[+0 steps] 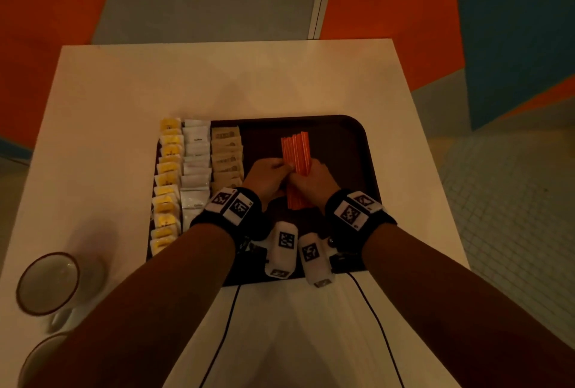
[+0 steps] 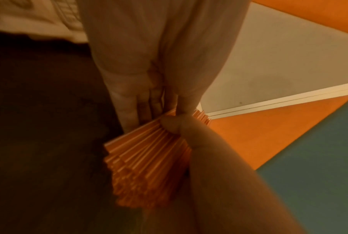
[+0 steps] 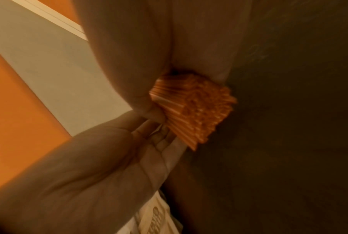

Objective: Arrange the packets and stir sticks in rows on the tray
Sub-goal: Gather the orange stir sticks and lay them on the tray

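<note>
Stir sticks (image 1: pixel 295 151), a bundle of thin orange straws, sit over the middle of the dark tray (image 1: pixel 357 138), gripped around their midsection by the left hand (image 1: pixel 267 177) and right hand (image 1: pixel 314 182), fingers curled. Light and slippery, they likely scatter unless squeezed together. Rows of yellow, white and tan packets (image 1: pixel 196 166) fill the tray's left side.

Bare forearms, no sleeves. Each wrist carries a black band (image 1: pixel 228 215) with white square tiles printed in black-and-white fiducial patterns; the matching band on the right wrist (image 1: pixel 357 213) has the same tiles. Under each wrist hangs a rounded white camera pod, left (image 1: pixel 281 249) and right (image 1: pixel 315 260), also tagged. A thin black cable (image 1: pixel 224 334) trails back from each pod.
</note>
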A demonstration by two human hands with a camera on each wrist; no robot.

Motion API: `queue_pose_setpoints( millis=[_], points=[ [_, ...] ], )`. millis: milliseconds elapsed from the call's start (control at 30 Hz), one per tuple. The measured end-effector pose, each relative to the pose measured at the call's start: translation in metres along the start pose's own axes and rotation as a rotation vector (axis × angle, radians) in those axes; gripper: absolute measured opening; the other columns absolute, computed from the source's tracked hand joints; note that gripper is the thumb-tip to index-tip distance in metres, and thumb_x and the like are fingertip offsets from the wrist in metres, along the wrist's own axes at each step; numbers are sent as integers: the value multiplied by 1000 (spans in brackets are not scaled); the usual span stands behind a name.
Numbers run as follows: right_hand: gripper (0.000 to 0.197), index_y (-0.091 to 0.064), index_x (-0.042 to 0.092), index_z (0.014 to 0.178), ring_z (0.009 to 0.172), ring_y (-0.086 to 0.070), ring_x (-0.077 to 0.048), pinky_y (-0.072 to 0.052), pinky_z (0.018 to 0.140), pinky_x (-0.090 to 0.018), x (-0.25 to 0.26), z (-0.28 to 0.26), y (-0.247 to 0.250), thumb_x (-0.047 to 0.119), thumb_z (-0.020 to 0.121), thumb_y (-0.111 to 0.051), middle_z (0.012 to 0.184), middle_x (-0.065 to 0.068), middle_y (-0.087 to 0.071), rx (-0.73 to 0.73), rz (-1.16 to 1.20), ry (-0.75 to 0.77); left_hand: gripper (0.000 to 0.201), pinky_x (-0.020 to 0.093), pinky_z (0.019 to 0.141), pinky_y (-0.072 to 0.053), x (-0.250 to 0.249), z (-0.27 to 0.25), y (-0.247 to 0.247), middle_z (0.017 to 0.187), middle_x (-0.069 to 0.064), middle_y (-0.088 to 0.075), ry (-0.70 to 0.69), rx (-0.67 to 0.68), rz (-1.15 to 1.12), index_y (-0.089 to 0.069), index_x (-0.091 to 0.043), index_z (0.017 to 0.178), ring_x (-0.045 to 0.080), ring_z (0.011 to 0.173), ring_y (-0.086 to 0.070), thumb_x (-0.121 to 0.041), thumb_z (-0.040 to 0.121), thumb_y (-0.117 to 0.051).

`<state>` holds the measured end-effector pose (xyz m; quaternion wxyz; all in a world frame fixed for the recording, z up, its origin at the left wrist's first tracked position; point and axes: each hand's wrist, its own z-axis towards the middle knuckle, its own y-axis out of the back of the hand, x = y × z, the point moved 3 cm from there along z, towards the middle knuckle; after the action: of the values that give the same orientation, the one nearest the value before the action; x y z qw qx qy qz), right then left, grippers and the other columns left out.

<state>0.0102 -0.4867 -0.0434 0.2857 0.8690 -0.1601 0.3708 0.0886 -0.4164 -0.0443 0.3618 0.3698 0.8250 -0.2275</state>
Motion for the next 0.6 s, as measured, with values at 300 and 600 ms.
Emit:
queue_pose_setpoints(
  millis=[300,600],
  points=[
    [30,-62,-3,103,92,-64,-32,-53,82,-40,6,1,17,21,84,-63,101,-20,-66,6,-115,46,16,39,83,-55,4,14,7,102,17,-66,-68,-64,198,-65,-1,100,26,94,-64,-9,91,-54],
    [24,-62,-3,103,80,-60,-21,-48,62,-27,-2,0,35,15,88,-54,98,-10,-65,-81,-296,72,18,41,79,-53,-3,13,18,96,18,-68,-263,-129,765,-68,4,95,29,85,-64,-8,88,-57]
  ],
)
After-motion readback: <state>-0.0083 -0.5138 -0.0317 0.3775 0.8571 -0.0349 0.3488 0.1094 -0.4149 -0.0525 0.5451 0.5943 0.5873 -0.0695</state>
